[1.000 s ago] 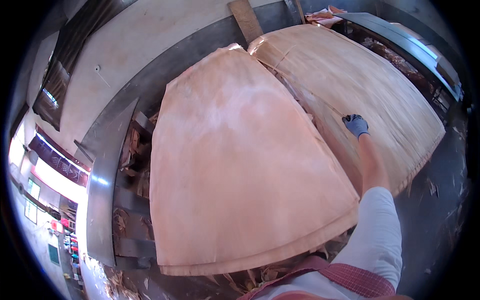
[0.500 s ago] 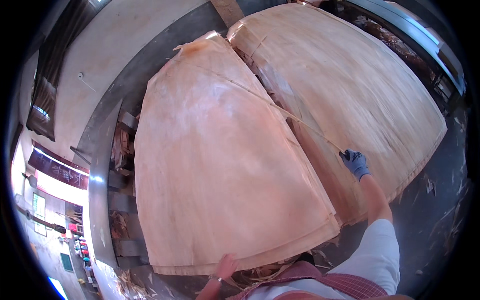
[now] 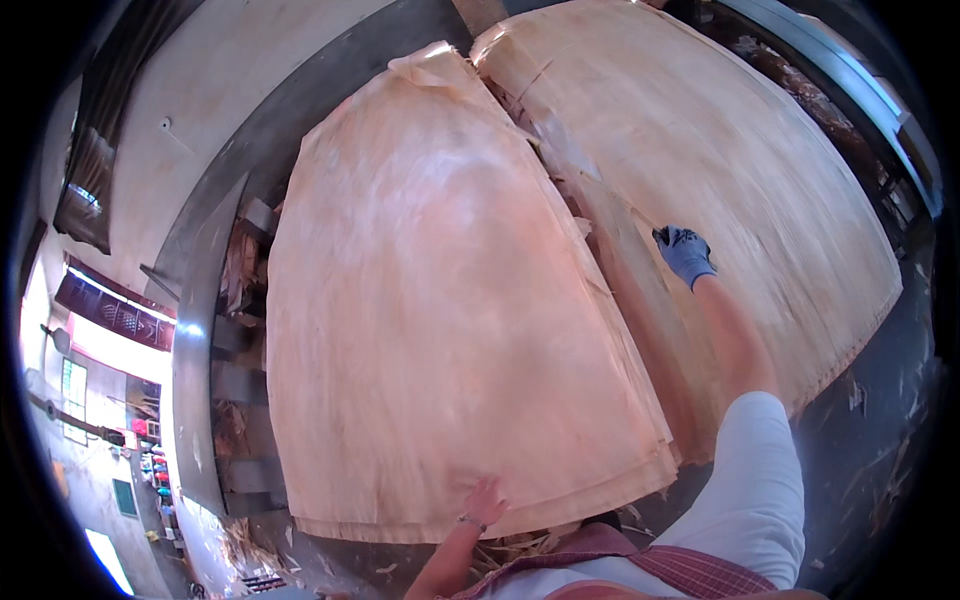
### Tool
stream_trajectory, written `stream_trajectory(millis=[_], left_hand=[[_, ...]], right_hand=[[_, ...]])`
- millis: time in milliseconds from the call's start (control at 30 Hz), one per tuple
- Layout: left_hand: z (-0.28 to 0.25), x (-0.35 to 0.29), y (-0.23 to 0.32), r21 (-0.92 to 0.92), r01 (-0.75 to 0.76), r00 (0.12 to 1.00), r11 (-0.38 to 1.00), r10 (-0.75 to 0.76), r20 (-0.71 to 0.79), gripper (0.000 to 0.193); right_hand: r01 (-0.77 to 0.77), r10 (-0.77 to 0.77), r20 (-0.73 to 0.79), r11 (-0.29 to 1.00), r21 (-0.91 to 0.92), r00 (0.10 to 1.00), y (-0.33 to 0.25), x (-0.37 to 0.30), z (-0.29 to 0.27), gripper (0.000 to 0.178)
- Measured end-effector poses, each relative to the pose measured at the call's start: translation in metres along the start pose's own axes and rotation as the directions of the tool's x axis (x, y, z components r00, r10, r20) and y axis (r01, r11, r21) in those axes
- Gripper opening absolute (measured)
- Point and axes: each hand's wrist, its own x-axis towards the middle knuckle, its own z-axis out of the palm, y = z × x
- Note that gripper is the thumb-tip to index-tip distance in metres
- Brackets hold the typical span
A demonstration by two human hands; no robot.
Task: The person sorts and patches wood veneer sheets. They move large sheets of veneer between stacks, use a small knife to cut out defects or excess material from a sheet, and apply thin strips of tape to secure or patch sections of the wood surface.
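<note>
Two large stacks of thin pale wood veneer sheets lie side by side, the left stack nearer me and the right stack beyond a narrow gap. My right hand, in a blue-grey glove with dark fingertips, is closed above the near-left part of the right stack. A thin wooden stick shows only as a short length by its fingertips; the rest cannot be made out. My bare left hand, with a band at the wrist, is open with fingers spread at the left stack's near edge.
Torn veneer scraps litter the dark floor at the lower left. A grey metal rail and blocks run along the left stack's side. Long metal-edged machinery stands at the far right. Loose splinters stick out in the gap.
My right hand has moved away from me and slightly left. The long stick, which stretched across the left stack, no longer shows there. My left hand has shifted slightly right and forward, fingers spread.
</note>
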Motion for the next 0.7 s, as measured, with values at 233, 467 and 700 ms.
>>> stream_trajectory(millis=[233,467,700], left_hand=[[0.004,0.005,0.006,-0.019,0.083,0.996,0.996,-0.082,0.04,0.069],[0.009,0.016,-0.006,-0.073,0.035,0.999,0.997,-0.032,0.043,0.067],[0.036,0.004,-0.032,-0.132,-0.075,0.988,0.988,0.056,-0.146,0.056]], right_hand=[[-0.099,0.09,0.062,0.982,0.161,0.994,-0.057,0.029,0.001,0.054],[-0.008,0.005,0.017,0.978,0.21,1.0,-0.08,0.028,0.025,0.052],[-0.355,0.026,0.422,0.587,0.727,0.906,-0.169,-0.043,0.022,0.047]])
